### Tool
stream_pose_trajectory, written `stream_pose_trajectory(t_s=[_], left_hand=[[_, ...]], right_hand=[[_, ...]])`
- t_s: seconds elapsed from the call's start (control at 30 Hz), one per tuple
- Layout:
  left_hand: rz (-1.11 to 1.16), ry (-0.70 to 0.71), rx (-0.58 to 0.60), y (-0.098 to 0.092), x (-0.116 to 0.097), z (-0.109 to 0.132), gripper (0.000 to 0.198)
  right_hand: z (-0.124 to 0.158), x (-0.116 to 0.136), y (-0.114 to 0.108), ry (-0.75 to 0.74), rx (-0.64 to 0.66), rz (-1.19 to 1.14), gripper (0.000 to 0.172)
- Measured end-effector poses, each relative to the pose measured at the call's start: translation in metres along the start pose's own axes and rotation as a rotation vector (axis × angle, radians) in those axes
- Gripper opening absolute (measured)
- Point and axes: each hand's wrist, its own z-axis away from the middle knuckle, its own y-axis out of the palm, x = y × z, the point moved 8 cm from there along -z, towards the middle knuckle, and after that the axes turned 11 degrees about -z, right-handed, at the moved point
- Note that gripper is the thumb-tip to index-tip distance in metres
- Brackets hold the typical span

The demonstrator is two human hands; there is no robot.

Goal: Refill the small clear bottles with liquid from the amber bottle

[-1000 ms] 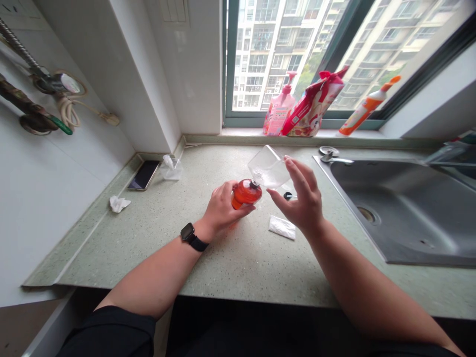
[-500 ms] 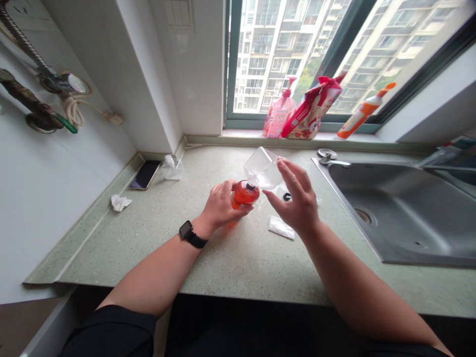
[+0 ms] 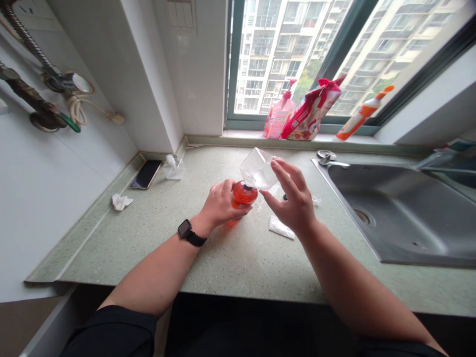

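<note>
My left hand (image 3: 225,201) is wrapped round a bottle of orange-red liquid (image 3: 244,195), which stands upright over the counter. A clear, square-sided plastic bottle (image 3: 258,167) is tipped over above it, its neck down at the dark mouth of the red bottle. My right hand (image 3: 292,198) grips the clear bottle's base end between thumb and fingers. Little or no liquid shows inside the clear one. Partly behind my right hand lies a small black cap (image 3: 285,197). A folded white tissue (image 3: 281,227) lies just below that hand.
On the left of the counter (image 3: 148,253) are a phone (image 3: 146,174), a crumpled tissue (image 3: 121,202) and a small clear cup with tissue (image 3: 173,167). A steel sink (image 3: 401,213) is at right. A pink pump bottle (image 3: 279,115), a red bag (image 3: 314,109) and an orange-white bottle (image 3: 362,116) stand on the windowsill.
My right hand and the clear bottle have shifted slightly left, along with the red bottle's top. Both grips stay the same.
</note>
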Motion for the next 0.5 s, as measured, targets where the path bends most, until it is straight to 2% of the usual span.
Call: stream_pose_trajectory(t_s=[0.5], left_hand=[[-0.012,-0.031,0.037,-0.0048,0.0022,-0.0023,0.056]], right_hand=[[-0.0074,0.0037,0.0091,-0.007,0.036,-0.029,0.088]])
